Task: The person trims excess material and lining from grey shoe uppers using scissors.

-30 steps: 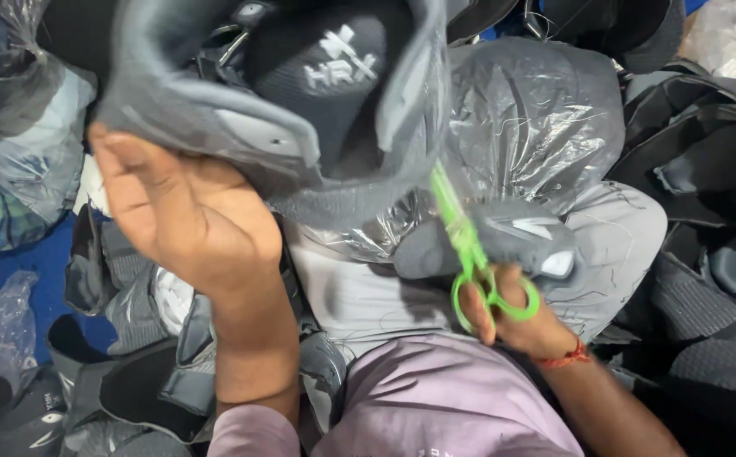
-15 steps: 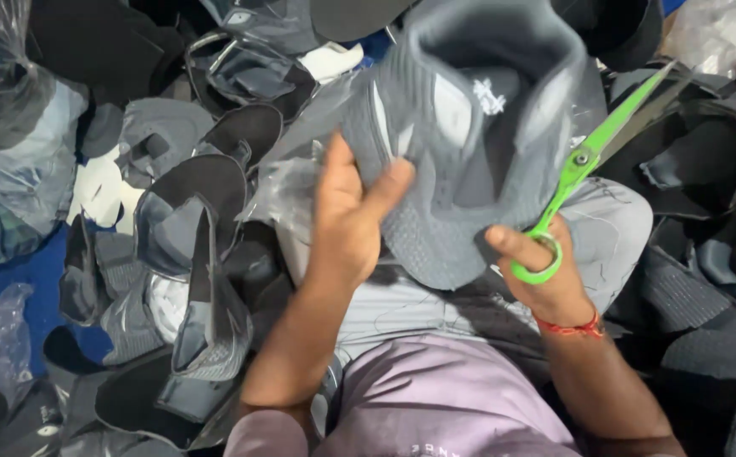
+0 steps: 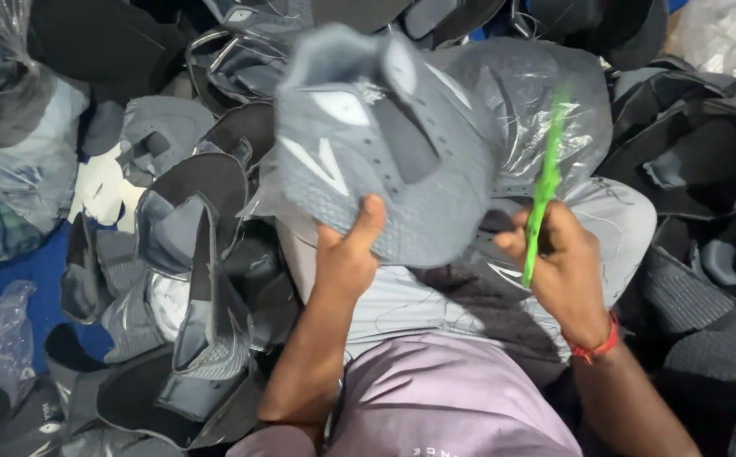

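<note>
My left hand grips the lower edge of a grey shoe upper, thumb on top, holding it up in front of me. The upper is blurred by motion and shows lace holes and pale panels. My right hand is closed around green-handled scissors, which point upward just right of the upper. A red thread band circles my right wrist. My lap in grey trousers lies under both hands.
Heaps of black and grey shoe uppers surround me on the left, top and right. A crumpled clear plastic bag lies behind the held upper. More plastic-wrapped bundles sit at far left on a blue surface.
The upper has been turned and lowered by my left hand, which now grips its lower edge. My right hand swung the scissors from slanting right to nearly upright.
</note>
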